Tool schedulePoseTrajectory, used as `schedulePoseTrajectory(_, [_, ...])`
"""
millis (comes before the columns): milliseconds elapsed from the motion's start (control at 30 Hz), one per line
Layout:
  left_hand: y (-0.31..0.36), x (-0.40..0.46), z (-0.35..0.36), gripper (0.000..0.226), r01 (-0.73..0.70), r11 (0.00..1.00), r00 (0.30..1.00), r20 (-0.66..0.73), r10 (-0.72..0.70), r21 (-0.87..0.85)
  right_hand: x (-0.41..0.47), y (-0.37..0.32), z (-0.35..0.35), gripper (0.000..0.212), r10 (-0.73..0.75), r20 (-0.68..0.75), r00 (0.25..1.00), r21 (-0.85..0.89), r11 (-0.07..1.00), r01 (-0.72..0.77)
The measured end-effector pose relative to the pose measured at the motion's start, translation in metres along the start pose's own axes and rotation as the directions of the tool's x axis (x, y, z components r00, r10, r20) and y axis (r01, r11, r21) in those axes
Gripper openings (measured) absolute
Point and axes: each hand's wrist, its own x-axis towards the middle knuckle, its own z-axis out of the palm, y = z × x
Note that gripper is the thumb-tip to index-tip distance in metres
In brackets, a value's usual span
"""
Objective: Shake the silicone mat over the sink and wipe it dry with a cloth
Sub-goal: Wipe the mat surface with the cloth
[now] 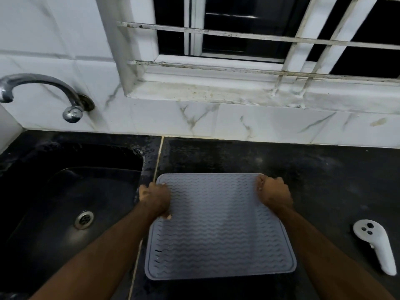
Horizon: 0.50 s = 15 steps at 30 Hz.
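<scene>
Both hands grip the mat's (218,230) far corners, left hand (154,197) and right hand (273,192), and the sink (65,191) lies just left of it.

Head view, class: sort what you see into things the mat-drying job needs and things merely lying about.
Needed: silicone mat, gripped by left hand and right hand; sink.
Lying about: white controller, tap, window grille. No cloth is visible.
</scene>
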Motion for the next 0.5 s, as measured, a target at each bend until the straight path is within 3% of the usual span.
schedulePoseTrajectory(100, [-0.006, -0.006, 0.008, 0.089, -0.008, 1.000, 0.999, -0.049, 0.006, -0.030, -0.003, -0.017, -0.009, 0.046, 0.041, 0.001, 0.999, -0.065, 0.997, -0.041])
schedulePoseTrajectory(200, [-0.008, -0.010, 0.014, 0.094, -0.015, 0.998, 0.996, -0.089, 0.010, -0.053, -0.017, -0.047, 0.003, 0.008, -0.263, -0.066, 0.963, 0.015, 0.964, 0.264])
schedulePoseTrajectory(300, [-0.011, -0.014, 0.019, 0.094, -0.006, 0.997, 0.995, -0.103, -0.002, -0.079, -0.046, -0.100, 0.031, 0.011, -0.585, 0.012, 0.811, 0.155, 0.802, 0.577])
schedulePoseTrajectory(367, [-0.012, -0.015, 0.019, 0.090, 0.008, 0.997, 0.995, -0.098, -0.015, -0.080, -0.063, -0.140, 0.052, 0.027, -0.721, 0.049, 0.691, 0.125, 0.691, 0.712])
schedulePoseTrajectory(433, [-0.012, -0.015, 0.017, 0.086, 0.033, 0.998, 0.997, -0.072, -0.037, -0.060, -0.079, -0.172, 0.068, 0.040, -0.779, 0.115, 0.616, 0.089, 0.626, 0.775])
schedulePoseTrajectory(500, [-0.011, -0.014, 0.016, 0.082, 0.055, 0.998, 0.998, -0.038, -0.056, -0.033, -0.088, -0.189, 0.078, 0.031, -0.791, 0.159, 0.591, 0.054, 0.604, 0.795])
